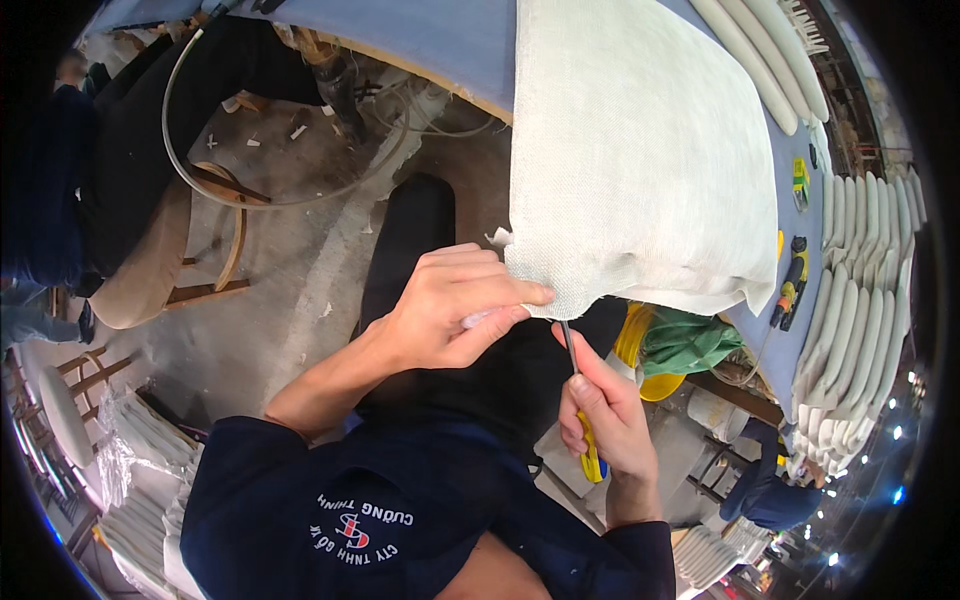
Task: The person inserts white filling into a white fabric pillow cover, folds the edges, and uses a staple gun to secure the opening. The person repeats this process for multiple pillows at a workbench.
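A large panel covered in off-white woven fabric [640, 150] lies on the table, its near corner jutting past the edge toward me. My left hand [455, 305] is closed on that corner, thumb and fingers pinching the cloth. Something small and pale shows between its curled fingers; I cannot make out what it is. In my right hand [610, 405] is a screwdriver [591, 455] with a yellow handle, its dark shaft pointing up. The shaft meets the underside of the fabric corner beside my left fingertips, and its tip is hidden there.
The blue-topped table [400, 35] holds long pale padded pieces [760, 60] and another tool [790, 285]. Stacked pale pads [850, 330] stand at the right. Below hangs green cloth [690, 340] by a yellow container. A hose [172, 130] loops left, near a wooden chair [225, 240] and a person.
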The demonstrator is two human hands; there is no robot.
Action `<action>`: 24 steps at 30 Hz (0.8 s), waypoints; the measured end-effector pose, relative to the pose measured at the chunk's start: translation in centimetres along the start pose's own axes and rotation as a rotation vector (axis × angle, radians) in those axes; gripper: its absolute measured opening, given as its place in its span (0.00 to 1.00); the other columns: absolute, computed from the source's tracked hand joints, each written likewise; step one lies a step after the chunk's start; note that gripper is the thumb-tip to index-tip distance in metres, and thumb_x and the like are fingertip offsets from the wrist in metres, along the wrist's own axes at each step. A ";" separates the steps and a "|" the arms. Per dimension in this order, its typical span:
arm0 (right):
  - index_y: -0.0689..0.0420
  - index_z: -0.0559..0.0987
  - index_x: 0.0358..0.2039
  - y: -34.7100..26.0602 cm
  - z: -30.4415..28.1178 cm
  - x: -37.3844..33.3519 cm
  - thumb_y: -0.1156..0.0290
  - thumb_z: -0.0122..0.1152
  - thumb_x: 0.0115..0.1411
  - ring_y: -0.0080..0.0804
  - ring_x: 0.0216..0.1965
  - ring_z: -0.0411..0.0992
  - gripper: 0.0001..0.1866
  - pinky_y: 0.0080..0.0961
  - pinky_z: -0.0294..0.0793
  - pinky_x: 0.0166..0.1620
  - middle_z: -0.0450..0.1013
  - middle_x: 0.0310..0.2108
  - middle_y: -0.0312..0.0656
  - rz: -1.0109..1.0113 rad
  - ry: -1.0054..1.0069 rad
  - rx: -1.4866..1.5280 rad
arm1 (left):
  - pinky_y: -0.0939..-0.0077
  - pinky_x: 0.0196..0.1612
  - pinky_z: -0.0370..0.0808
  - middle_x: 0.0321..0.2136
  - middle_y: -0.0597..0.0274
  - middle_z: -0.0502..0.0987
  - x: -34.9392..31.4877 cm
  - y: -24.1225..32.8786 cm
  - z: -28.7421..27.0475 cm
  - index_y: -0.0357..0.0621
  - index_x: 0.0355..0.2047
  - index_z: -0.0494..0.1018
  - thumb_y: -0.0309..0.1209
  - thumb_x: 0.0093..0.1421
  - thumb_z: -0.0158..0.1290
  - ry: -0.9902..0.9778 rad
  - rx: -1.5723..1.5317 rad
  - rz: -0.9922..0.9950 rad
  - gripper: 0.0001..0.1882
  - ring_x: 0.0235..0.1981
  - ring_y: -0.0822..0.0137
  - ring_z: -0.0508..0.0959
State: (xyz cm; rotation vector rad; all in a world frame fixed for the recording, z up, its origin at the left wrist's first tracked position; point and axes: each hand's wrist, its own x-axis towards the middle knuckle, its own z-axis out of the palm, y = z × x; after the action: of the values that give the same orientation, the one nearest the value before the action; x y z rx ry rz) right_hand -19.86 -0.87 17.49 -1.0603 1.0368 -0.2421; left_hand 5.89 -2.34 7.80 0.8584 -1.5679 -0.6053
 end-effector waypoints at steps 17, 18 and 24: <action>0.41 0.49 0.81 0.5 4.6 0.0 0.69 0.41 0.82 0.25 0.15 0.63 0.32 0.23 0.69 0.17 0.68 0.33 0.45 -0.061 0.035 0.342 | 0.69 0.28 0.66 0.20 0.68 0.70 0.9 1.4 -0.3 0.45 0.45 0.86 0.25 0.48 0.64 0.032 0.156 0.118 0.20 0.22 0.64 0.70; 0.44 0.52 0.81 -0.1 4.0 0.2 0.69 0.41 0.81 0.25 0.14 0.63 0.30 0.22 0.69 0.17 0.69 0.32 0.45 -0.063 0.035 0.289 | 0.69 0.28 0.66 0.21 0.68 0.70 1.1 1.2 -0.3 0.45 0.45 0.86 0.25 0.48 0.64 0.031 0.167 0.130 0.21 0.22 0.65 0.71; 0.47 0.54 0.80 -4.5 -0.7 0.7 0.70 0.42 0.81 0.20 0.16 0.64 0.30 0.17 0.67 0.20 0.69 0.26 0.39 0.107 -0.036 0.033 | 0.68 0.28 0.66 0.22 0.68 0.72 1.9 1.2 0.6 0.43 0.47 0.86 0.23 0.47 0.65 0.016 0.147 0.149 0.23 0.23 0.64 0.71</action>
State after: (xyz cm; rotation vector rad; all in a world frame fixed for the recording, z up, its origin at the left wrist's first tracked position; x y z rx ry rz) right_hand -18.76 -4.01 20.70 -0.9730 1.0509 -0.1525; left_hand 5.04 -3.21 9.73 0.8444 -1.6599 -0.3791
